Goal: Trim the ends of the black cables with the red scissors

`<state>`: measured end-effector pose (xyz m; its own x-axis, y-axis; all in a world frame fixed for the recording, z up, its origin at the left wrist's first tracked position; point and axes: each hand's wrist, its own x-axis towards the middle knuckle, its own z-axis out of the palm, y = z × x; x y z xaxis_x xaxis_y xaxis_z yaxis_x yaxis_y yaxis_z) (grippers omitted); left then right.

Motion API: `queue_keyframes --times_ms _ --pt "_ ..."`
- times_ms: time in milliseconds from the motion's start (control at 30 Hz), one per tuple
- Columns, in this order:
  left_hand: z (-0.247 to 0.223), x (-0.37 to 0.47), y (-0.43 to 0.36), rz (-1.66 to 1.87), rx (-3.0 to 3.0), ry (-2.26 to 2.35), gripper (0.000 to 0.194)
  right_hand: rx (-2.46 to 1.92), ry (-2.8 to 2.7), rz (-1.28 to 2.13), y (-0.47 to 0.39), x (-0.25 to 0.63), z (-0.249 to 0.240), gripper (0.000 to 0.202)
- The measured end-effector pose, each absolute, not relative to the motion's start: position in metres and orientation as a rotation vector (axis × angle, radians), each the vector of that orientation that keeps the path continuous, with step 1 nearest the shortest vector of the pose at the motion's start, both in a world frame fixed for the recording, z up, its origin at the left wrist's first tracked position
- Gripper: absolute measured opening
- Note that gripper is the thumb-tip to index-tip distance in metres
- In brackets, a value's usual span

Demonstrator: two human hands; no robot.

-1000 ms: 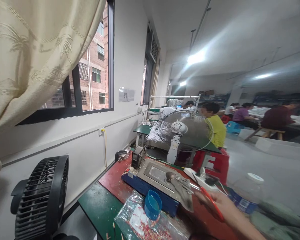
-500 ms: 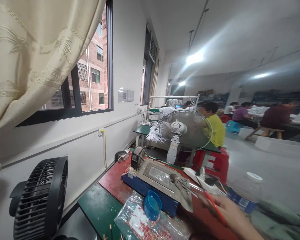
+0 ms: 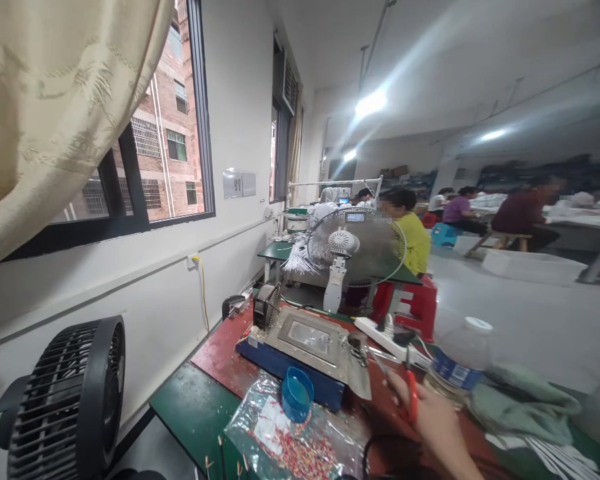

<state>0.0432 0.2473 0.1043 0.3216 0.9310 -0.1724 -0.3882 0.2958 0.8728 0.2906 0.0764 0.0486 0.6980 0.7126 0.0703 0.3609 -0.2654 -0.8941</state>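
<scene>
My right hand (image 3: 427, 417) is closed around red-handled scissors (image 3: 411, 398) above the red board, at the right of the table. To its left stands a blue box with a metal top (image 3: 287, 323), whose rectangular well holds a shiny silver surface; it looks like a solder pot. A spoon-like metal tool (image 3: 357, 347) lies on the box's right end. In front of the box a blue round cup (image 3: 297, 395) rests on a clear plastic bag (image 3: 245, 417) with many small red and yellow bits. Wires with bare copper ends (image 3: 223, 460) stick up at the bottom edge. My left hand is out of view.
A bottle with a blue label (image 3: 453, 367) and a green cloth (image 3: 525, 403) are to the right. Behind the box are a white power strip (image 3: 387, 339) and a large fan (image 3: 343, 243). A black fan (image 3: 70, 400) stands left. Several people sit farther back.
The view has turned rightward, so the scene sits farther left. My right hand has shifted slightly with the scissors, whose handle loop now shows. More of the bottle and cloth is visible.
</scene>
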Motion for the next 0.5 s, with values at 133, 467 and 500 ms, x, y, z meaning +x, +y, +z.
queue_keyframes --times_ms 133,467,500 --pt "0.09 0.037 0.227 0.943 0.87 0.804 0.022 -1.941 -0.941 0.421 0.084 0.291 0.035 0.051" --pt "0.021 -0.015 0.07 0.864 0.872 0.855 0.022 -2.241 -1.375 0.243 0.06 0.282 0.06 0.037" --pt "0.015 -0.019 0.054 0.865 0.865 0.864 0.028 -2.303 -1.418 0.178 0.054 0.278 0.063 0.037"
